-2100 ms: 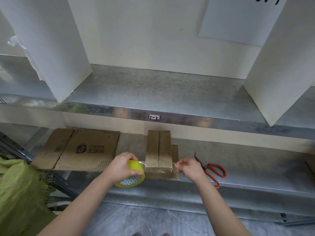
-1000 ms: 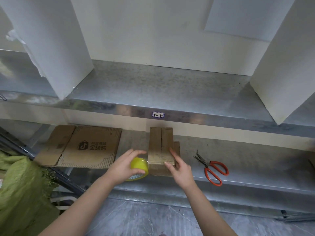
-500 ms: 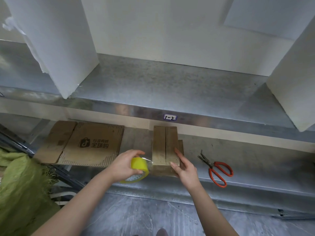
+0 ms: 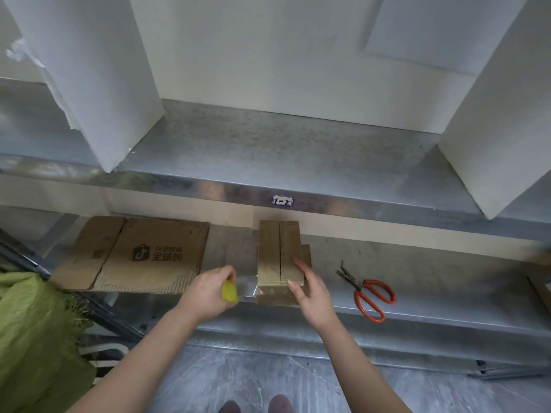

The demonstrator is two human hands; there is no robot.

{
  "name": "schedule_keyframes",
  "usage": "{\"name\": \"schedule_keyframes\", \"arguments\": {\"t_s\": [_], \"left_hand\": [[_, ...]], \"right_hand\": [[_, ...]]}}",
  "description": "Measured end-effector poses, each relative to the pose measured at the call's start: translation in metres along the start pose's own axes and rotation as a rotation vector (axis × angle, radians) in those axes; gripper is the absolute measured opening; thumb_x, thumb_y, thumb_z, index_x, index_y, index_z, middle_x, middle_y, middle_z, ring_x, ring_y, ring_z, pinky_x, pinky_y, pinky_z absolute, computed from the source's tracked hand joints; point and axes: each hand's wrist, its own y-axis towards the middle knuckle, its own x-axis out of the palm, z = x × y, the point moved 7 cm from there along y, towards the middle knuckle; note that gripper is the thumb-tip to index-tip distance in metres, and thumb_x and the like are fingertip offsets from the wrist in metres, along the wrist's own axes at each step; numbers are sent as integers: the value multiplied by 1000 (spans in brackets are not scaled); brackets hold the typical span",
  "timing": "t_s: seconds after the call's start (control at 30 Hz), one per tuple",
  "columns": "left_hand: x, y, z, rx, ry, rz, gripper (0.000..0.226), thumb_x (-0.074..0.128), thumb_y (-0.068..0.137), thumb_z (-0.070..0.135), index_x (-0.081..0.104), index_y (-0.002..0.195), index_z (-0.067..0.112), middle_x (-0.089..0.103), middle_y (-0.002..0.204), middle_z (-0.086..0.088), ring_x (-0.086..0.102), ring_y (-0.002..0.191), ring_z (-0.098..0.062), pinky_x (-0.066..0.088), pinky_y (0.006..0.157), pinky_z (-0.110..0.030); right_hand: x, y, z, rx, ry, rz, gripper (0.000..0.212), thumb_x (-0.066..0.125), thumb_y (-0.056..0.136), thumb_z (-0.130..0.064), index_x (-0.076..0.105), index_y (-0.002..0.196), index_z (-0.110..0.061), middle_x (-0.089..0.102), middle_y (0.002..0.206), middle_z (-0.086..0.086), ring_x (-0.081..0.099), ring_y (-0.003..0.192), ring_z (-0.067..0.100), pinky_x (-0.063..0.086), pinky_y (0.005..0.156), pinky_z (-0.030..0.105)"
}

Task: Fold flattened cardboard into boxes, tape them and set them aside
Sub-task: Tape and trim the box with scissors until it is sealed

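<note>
Yellow tape roll [image 4: 230, 291] mostly behind left hand [image 4: 205, 294]

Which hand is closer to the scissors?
Right. The right hand rests on the box, just left of the scissors, not touching them. The left hand grips the tape roll on the box's other side, farther left.

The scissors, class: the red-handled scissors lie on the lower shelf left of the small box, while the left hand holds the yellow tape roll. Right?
Wrong side. The head view shows the scissors on the lower shelf right of the small box; the left hand does hold the yellow tape roll.
</note>
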Motion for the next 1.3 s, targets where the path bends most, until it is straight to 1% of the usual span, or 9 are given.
{"name": "schedule_keyframes", "arguments": {"t_s": [0.13,0.3,0.53,0.63,0.73,1.0,1.1,1.17,1.3], "left_hand": [[-15,-5,7,20,15,7,39,75,71,36,44,93,29,56,98,11,51,87,-13,32,65,-26],[-22,-7,12,-16,29,-37,39,76,71,31,47,96,28,55,99,9,50,87,-12,33,65,-25],[-14,-14,14,-61,46,-74,42,78,70,38,47,98,27,56,100,9,52,88,-13,40,66,-26],[-11,-15,20,-74,45,-74,42,78,72,36,48,100,25,56,102,8,50,88,-13,31,57,-18],[-7,-14,22,-90,18,-64,42,78,71,34,48,99,25,55,100,8,50,88,-13,32,60,-22],[-8,-10,20,-126,3,-36,42,78,71,30,48,99,26,56,102,8,49,89,-12,32,60,-18],[-9,-9,15,-141,1,-32,44,79,70,33,48,101,28,56,103,9,51,91,-13,38,68,-25],[-8,-8,12,-131,-5,-39,44,79,69,35,48,100,29,56,102,9,52,91,-13,41,70,-26],[-8,-3,6,-87,-26,-50,45,80,66,37,46,95,31,57,102,9,52,91,-14,39,71,-26]], "right_hand": [[0,-3,3,-42,-156,-3,63,33,86,-72,31,144,-47,40,149,-4,32,138,17,29,114,39],[-35,-18,32,-11,-221,80,70,24,86,-74,31,146,-41,37,152,-4,27,142,17,25,117,42],[-108,-28,119,88,-765,156,60,27,93,-51,45,143,-23,44,148,5,33,141,29,29,112,51],[-124,-21,147,207,-808,59,53,34,100,-42,26,151,-27,27,157,-2,19,146,21,24,115,46],[-126,-13,158,270,-816,-58,58,36,102,-39,13,154,-27,24,157,-1,23,144,20,25,112,43],[-120,3,149,307,-1011,102,36,54,96,-31,50,126,-11,59,116,10,57,106,29,37,76,36],[-113,0,140,271,-980,161,32,79,68,-1,57,91,5,61,77,23,62,65,36,33,61,36],[-114,-6,134,273,-844,218,39,82,56,8,55,83,9,57,69,25,58,49,35,38,55,36],[-119,-34,112,285,-500,397,30,69,83,-10,49,100,5,63,91,26,63,77,44,47,71,47]]}}
